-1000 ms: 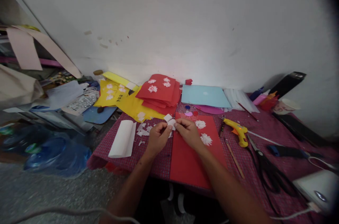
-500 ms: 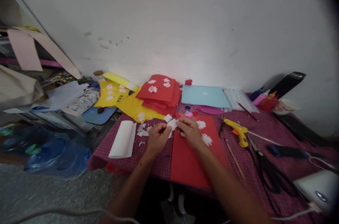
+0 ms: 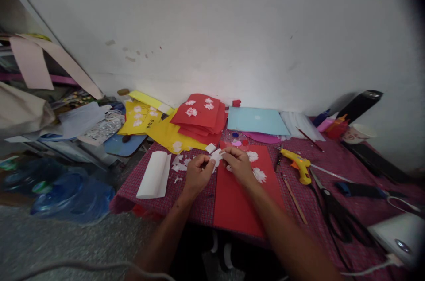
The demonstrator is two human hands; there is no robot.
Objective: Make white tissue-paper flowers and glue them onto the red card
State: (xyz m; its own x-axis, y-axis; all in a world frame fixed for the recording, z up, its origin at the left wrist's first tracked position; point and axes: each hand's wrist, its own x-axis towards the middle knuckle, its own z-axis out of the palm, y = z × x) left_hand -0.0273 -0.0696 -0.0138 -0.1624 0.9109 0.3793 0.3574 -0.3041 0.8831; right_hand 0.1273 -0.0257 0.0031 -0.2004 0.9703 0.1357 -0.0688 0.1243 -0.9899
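Observation:
A small piece of white paper (image 3: 217, 155) is pinched between my two hands above the left edge of a red sheet (image 3: 241, 201). My left hand (image 3: 199, 174) grips its left side with thumb and fingers. On its right side, the fingertips of my right hand (image 3: 237, 163) are closed on the same paper. White paper flowers (image 3: 258, 174) lie on the red sheet, partly behind my right hand. Torn white scraps (image 3: 179, 163) are scattered left of my hands, beside a folded white paper (image 3: 153, 175).
A yellow glue gun (image 3: 299, 165), a wooden stick (image 3: 295, 199) and black scissors (image 3: 335, 212) lie to the right. Behind are stacked red sheets (image 3: 197, 115) with flowers, yellow sheets (image 3: 166, 132) and a light blue sheet (image 3: 257, 121). A black bottle (image 3: 363, 106) leans at the back right.
The white paper between my fingertips has changed shape slightly and looks more crumpled. Both hands have stayed in nearly the same place.

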